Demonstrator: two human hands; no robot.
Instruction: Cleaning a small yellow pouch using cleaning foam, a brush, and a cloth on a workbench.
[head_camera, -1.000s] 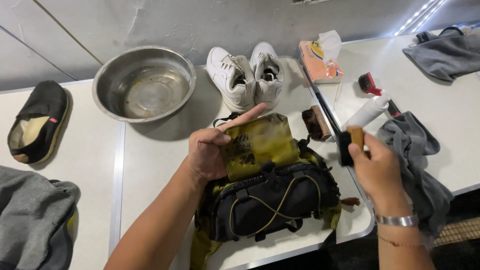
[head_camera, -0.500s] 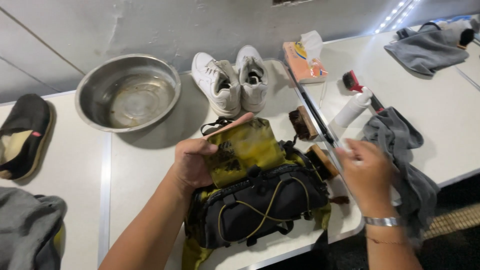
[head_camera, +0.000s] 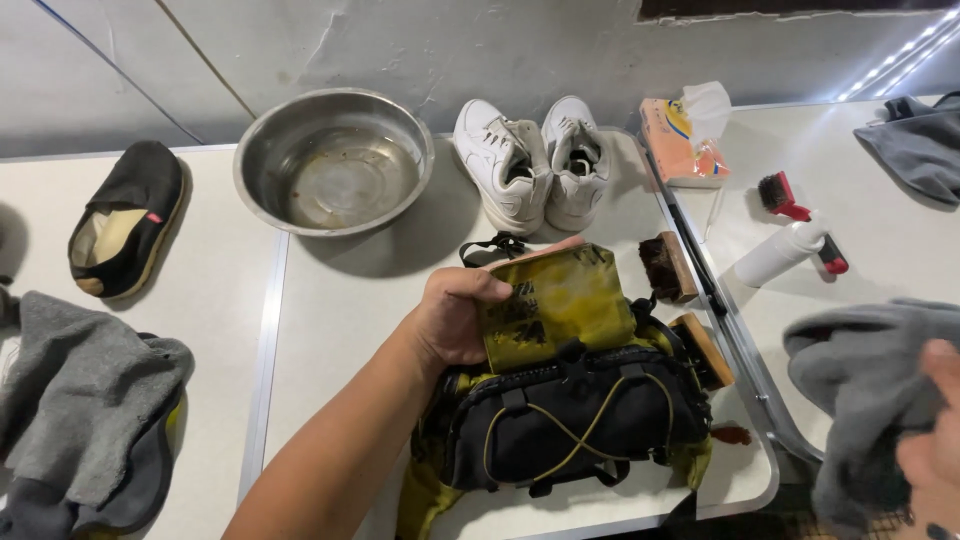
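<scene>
A black and olive-yellow bag (head_camera: 570, 420) lies on the white table (head_camera: 350, 300) in front of me. My left hand (head_camera: 455, 315) grips the left edge of its raised yellow flap (head_camera: 565, 300). My right hand (head_camera: 935, 440) is at the far right edge of view, closed on a grey cloth (head_camera: 860, 380) that lies over the table's right side. A wooden brush (head_camera: 700, 350) rests against the bag's right end, and a second brush (head_camera: 665, 265) sits just behind it.
A steel bowl (head_camera: 335, 160) and a pair of white sneakers (head_camera: 540, 170) stand at the back. A tissue pack (head_camera: 685, 135), a red-handled brush (head_camera: 795, 210) and a white bottle (head_camera: 780, 255) are on the right. A black shoe (head_camera: 125, 220) and grey clothes (head_camera: 80, 400) lie left.
My right hand has set the wooden brush down beside the bag and moved right, taking hold of the grey cloth. My left hand keeps its grip on the flap.
</scene>
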